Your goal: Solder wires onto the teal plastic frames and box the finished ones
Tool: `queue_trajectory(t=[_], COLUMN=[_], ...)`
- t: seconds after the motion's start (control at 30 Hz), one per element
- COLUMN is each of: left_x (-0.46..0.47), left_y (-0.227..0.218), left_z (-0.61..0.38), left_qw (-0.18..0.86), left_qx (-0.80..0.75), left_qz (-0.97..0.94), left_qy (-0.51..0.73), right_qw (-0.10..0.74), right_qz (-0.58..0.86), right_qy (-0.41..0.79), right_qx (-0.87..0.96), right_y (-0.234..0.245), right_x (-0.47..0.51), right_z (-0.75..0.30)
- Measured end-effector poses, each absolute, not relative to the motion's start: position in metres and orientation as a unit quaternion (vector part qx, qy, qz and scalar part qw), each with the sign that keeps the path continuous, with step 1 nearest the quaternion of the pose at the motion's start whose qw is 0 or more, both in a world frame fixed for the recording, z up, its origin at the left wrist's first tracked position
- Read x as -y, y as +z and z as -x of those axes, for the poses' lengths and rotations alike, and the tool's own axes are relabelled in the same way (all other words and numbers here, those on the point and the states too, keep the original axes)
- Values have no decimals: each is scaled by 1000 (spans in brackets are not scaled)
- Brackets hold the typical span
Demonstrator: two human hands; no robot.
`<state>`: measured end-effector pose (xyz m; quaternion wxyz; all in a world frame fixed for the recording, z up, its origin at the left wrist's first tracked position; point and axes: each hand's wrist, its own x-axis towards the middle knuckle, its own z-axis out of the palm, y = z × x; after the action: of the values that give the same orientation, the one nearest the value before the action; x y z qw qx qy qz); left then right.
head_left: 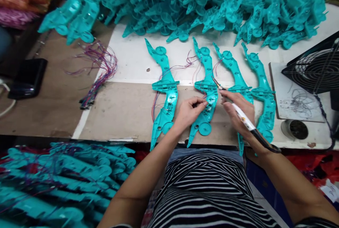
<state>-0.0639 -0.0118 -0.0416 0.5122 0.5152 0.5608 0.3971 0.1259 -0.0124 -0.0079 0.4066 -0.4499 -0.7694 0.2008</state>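
Four turquoise plastic bow-shaped shells lie in a row on the table. My left hand point(192, 111) rests over the lower half of the second shell point(208, 67), thumb and fingertips pinched together; what is between them is too small to make out. My right hand point(239, 108) grips a soldering iron point(245, 118) with a white and black handle, its tip by the middle of that same shell. Thin red and blue wires point(182, 66) run between this shell and the leftmost one point(165, 69). Farther right are the third shell point(234, 69) and the fourth shell point(261, 76).
A large heap of turquoise shells point(169, 5) spans the back. Left lie a wire bundle point(104, 62) and a black device point(28, 78). A fan point(317, 67), a board with wire scraps point(302, 104) and a small round tin point(287, 129) stand right. More wired shells point(60, 178) are stacked lower left.
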Motion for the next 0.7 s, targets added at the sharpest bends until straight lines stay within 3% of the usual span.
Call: queue_trajectory(t=[0.3, 0.7], left_x=[11, 5], left_y=[-40, -41], left_z=[55, 52], left_qw=[433, 457], left_qx=[-583, -578], left_qz=[-561, -576], left_qy=[398, 354], right_qw=[465, 479], right_qz=[448, 442], right_qy=[193, 204], right_qx=[739, 730], right_y=[-5, -10], right_x=[54, 53], right_z=[-154, -150])
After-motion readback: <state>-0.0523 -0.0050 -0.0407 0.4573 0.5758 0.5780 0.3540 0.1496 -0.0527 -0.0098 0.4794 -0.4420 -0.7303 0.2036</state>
